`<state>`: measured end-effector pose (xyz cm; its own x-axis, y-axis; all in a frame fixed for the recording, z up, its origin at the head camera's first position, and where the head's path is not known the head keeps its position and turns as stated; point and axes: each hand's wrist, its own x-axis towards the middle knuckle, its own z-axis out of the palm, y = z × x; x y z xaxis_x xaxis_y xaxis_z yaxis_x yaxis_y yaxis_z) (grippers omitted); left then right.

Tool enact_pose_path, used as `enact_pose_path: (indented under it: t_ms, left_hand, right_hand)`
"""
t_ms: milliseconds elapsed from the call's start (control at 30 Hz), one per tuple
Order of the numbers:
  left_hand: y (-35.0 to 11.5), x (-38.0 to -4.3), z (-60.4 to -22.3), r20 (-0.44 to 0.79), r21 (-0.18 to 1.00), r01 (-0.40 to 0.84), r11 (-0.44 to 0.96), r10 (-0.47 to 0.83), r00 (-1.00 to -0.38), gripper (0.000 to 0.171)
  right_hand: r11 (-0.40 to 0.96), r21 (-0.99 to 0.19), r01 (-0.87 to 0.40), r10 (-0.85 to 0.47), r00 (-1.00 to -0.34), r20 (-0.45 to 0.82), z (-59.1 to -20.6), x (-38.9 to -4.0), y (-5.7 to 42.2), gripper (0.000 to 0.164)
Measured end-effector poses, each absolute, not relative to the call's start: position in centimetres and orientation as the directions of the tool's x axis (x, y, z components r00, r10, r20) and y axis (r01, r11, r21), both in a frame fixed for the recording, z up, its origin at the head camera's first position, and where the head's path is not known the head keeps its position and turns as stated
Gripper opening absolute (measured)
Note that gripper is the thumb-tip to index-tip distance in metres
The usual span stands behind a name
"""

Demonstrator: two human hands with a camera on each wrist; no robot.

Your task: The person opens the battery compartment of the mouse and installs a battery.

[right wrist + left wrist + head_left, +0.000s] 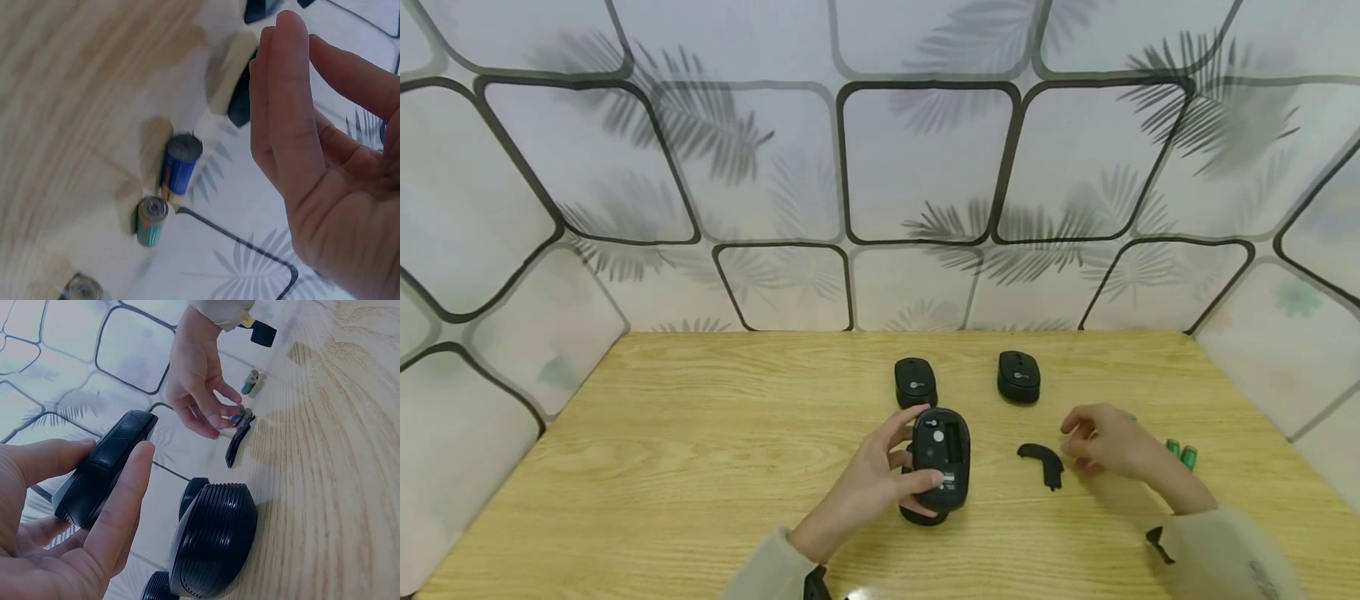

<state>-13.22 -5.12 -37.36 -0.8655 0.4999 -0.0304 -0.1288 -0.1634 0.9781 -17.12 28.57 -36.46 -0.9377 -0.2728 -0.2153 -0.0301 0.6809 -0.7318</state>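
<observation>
My left hand [876,467] holds a black computer mouse [931,458] underside up, fingers along one side and the thumb across its base. An open battery slot shows dark in that base. My right hand [1108,446] is just right of a loose black battery cover [1051,468], its fingers loosely bent with nothing visible between them. Close to that hand in the right wrist view, a blue battery [181,165] and a green battery [150,222] are on the table, with another battery [84,287] partly cut off at the lower edge.
Two more black mice, a left one [915,379] and a right one [1018,375], sit towards the back of the wooden table [700,450]. Another mouse [922,517] lies under the held one, mostly hidden. A patterned curtain [925,167] surrounds the back and sides.
</observation>
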Motion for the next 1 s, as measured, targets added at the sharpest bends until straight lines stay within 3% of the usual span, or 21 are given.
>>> enact_pose_path:
  t_ms: [600, 1000]
  left_hand:
    - [-5.1, -13.2, -37.2, -0.033, 0.979, -0.128, -0.158, 0.497, -0.867, 0.078]
    - [-5.1, -13.2, -37.1, -0.029, 0.979, -0.125, -0.162, 0.494, -0.869, 0.079]
  right_hand:
    - [0.593, -0.803, 0.057, -0.133, -0.977, -0.168, -34.7, -16.4, 35.2, 0.042]
    - [0.609, -0.786, 0.106, -0.065, -0.981, -0.183, -34.7, -15.7, 38.8, 0.041]
